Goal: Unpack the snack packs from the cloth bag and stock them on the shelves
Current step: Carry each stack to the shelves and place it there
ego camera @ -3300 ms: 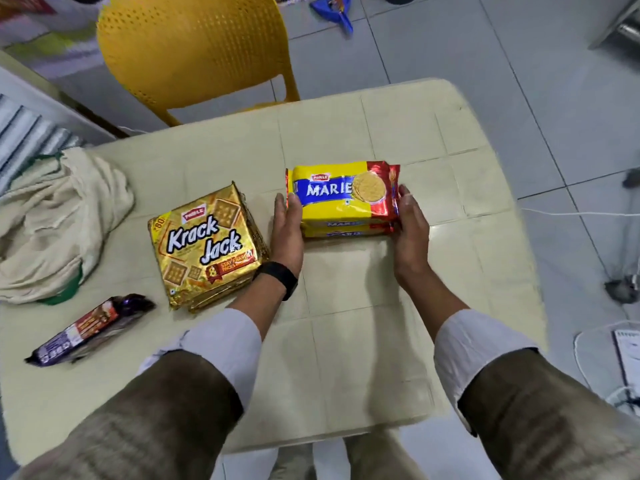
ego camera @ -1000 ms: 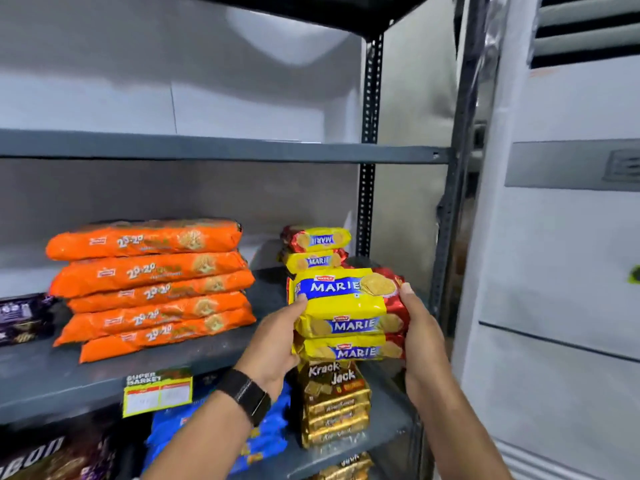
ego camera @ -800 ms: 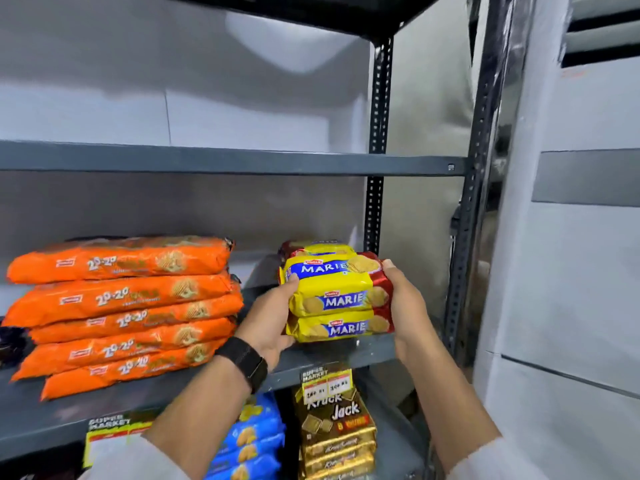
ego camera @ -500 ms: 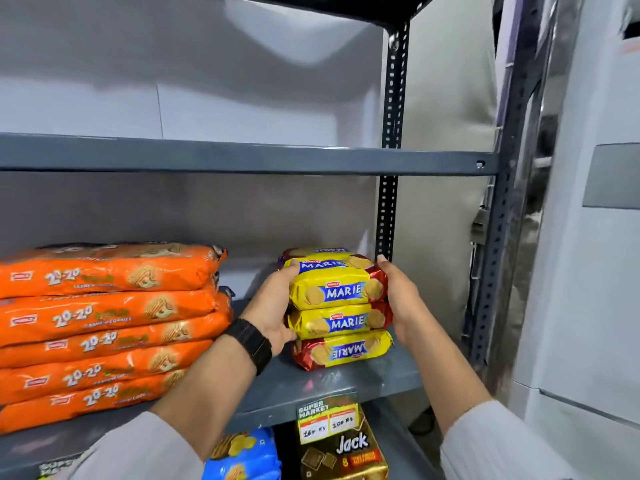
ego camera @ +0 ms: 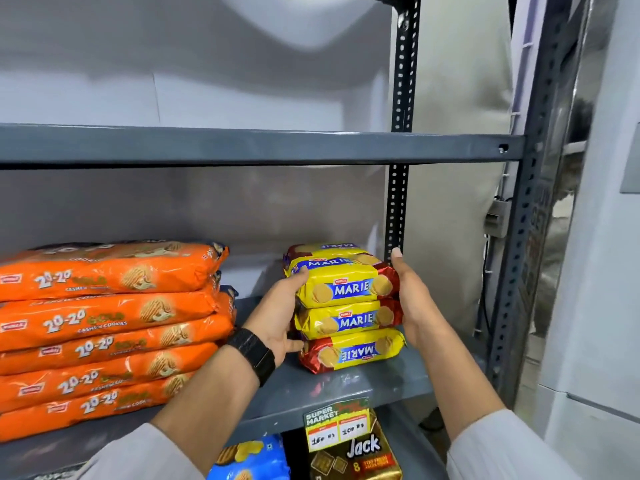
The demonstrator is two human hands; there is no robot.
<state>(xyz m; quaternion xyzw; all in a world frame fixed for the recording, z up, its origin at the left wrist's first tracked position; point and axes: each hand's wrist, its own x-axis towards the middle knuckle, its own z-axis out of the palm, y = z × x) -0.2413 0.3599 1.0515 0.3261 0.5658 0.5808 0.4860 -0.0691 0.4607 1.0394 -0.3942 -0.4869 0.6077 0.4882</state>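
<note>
Two yellow and red Marie packs (ego camera: 348, 303), one on the other, are gripped at their ends between my left hand (ego camera: 278, 317) and my right hand (ego camera: 410, 299). They rest on top of another Marie pack (ego camera: 353, 351) that lies upside down on the grey shelf (ego camera: 346, 386). More Marie packs (ego camera: 322, 249) sit stacked just behind. The cloth bag is out of view.
A stack of orange 20-20 cookie packs (ego camera: 107, 327) fills the shelf's left side. Above runs another grey shelf (ego camera: 259, 147); black uprights (ego camera: 398, 188) stand at the right. Below hang a price tag (ego camera: 336, 426), Krack Jack packs (ego camera: 360, 455) and blue packs (ego camera: 249, 459).
I carried the Marie packs from the table to the shelf and lowered them onto the pack lying there. Both hands still hold their ends; the view has moved closer.
</note>
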